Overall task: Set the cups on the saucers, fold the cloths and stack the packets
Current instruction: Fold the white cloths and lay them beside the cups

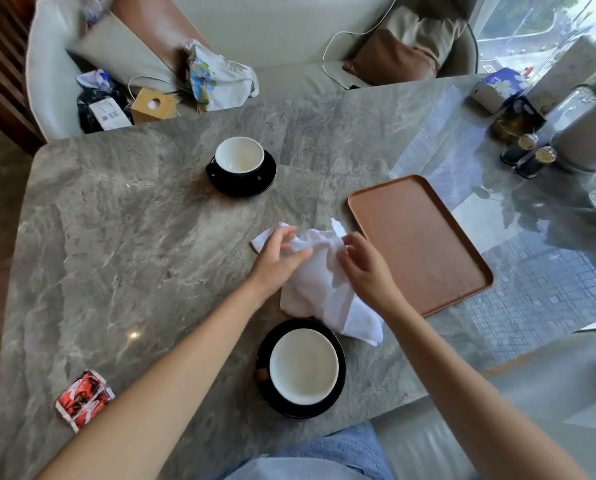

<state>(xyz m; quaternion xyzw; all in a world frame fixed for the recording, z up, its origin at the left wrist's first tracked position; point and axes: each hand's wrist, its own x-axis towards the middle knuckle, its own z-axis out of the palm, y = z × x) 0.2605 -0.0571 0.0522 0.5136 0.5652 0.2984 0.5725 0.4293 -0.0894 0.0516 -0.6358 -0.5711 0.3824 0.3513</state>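
Note:
A crumpled white cloth lies in the middle of the grey stone table. My left hand rests on its upper left part, fingers pinching the fabric. My right hand pinches its upper right part. A white cup sits on a black saucer near the front edge, the cloth's lower corner touching the saucer's rim. A second white cup sits on a black saucer further back. Red and white packets lie in a pile at the front left.
A brown tray lies right of the cloth. Two small dark bottles, a pot and a box stand at the far right. Behind the table, a sofa holds bags, a wooden tissue box and cushions.

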